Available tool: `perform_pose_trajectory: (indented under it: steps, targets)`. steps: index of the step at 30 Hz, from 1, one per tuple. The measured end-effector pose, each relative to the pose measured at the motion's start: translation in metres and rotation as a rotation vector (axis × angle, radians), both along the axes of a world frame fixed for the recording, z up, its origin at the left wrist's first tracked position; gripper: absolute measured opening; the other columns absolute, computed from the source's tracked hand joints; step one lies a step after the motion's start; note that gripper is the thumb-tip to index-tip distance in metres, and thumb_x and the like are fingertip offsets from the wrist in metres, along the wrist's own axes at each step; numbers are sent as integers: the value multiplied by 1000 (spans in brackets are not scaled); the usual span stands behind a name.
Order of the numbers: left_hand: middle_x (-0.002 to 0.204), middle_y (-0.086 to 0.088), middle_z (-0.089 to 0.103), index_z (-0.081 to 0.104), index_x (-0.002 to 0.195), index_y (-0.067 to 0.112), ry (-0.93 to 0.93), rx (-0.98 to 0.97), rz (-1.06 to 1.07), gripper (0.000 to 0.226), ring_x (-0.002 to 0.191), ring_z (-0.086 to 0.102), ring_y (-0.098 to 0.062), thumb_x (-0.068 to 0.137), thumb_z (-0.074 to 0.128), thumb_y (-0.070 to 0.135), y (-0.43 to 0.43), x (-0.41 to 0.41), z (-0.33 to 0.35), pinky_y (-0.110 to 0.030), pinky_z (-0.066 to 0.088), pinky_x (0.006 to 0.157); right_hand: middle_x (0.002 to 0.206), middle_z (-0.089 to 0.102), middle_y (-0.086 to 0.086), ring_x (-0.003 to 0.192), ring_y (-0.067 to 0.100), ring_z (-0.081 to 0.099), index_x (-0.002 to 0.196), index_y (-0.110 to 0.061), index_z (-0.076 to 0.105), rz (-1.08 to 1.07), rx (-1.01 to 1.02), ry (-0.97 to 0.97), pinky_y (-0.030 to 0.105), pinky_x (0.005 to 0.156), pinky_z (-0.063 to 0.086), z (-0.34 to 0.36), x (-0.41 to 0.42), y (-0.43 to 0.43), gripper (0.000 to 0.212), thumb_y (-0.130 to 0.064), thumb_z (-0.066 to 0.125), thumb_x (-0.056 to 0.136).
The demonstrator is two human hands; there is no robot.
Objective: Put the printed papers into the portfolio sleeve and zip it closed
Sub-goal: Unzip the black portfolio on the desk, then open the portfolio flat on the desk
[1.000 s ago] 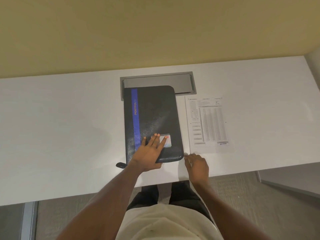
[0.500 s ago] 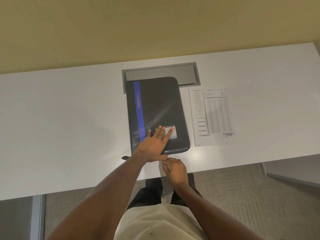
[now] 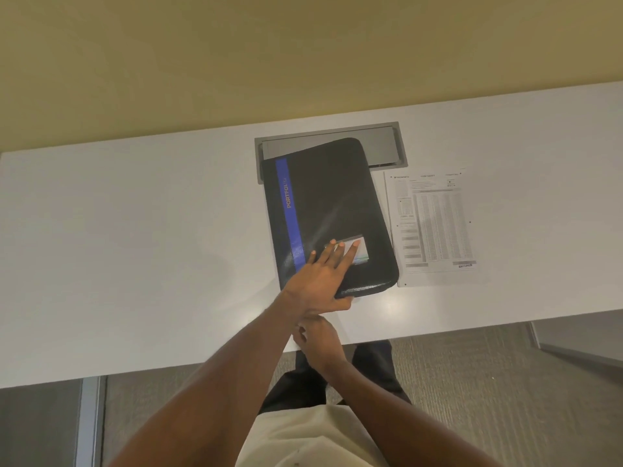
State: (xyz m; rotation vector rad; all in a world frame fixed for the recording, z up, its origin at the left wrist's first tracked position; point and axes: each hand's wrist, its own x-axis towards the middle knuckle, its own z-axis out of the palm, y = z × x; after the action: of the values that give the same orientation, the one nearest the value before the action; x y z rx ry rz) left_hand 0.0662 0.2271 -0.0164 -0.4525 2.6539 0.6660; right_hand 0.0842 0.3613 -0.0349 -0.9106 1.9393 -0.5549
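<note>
A black zip portfolio [image 3: 332, 203] with a blue stripe lies on the white desk [image 3: 135, 247], slightly skewed. My left hand [image 3: 320, 274] presses flat on its near end, fingers straight, fingertips over a small label window. My right hand [image 3: 317, 335] sits just below my left wrist at the portfolio's near edge. Its fingers are curled as if pinching the zipper pull, but the fingertips and the pull are hidden under my left wrist. The printed paper [image 3: 435, 224] lies flat on the desk right of the portfolio, touching its edge.
A grey cable hatch [image 3: 384, 143] is set into the desk behind the portfolio, partly covered by it. The desk's near edge runs just below my right hand. Carpet and my legs show below it.
My right hand has slid left along the portfolio's near edge, from its right corner to under my left wrist. The portfolio has turned slightly. My left hand stays pressed on it.
</note>
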Motion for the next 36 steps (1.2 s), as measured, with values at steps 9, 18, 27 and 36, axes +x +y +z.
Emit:
perform_pose_trajectory:
  steps: [9, 18, 27, 36]
  targets:
    - [173, -1, -12, -24, 159, 28, 47, 3, 29, 103, 159, -12, -25, 94, 44, 71, 1, 13, -2, -49, 3, 127, 108, 72, -4, 94, 13, 70, 101, -30, 69, -757, -74, 91, 46, 95, 61, 18, -101, 53, 10, -24, 61, 101]
    - [169, 9, -22, -40, 148, 40, 102, 53, 70, 104, 156, -19, -16, 95, 46, 66, 4, 36, 3, -46, 7, 130, 153, 51, -2, 130, 21, 57, 147, -22, 46, -469, -127, -242, 30, 103, 51, 88, -215, -56, 44, -42, 42, 108]
    - [169, 20, 15, 1, 161, 44, 461, 66, 312, 78, 152, 29, -9, 99, 44, 63, -34, 33, 47, -37, 44, 115, 139, 63, 4, 122, 26, 64, 136, -17, 60, -436, -231, 18, 43, 106, 54, 125, -187, -81, 37, -18, 65, 99]
    - [165, -1, 34, 27, 161, 27, 626, 281, 794, 83, 151, 33, -21, 93, 43, 71, -136, -15, 135, -49, 32, 123, 105, 62, -27, 86, -10, 65, 122, -26, 64, -453, -513, 67, 4, 73, 54, 160, -102, -122, 33, -7, 67, 95]
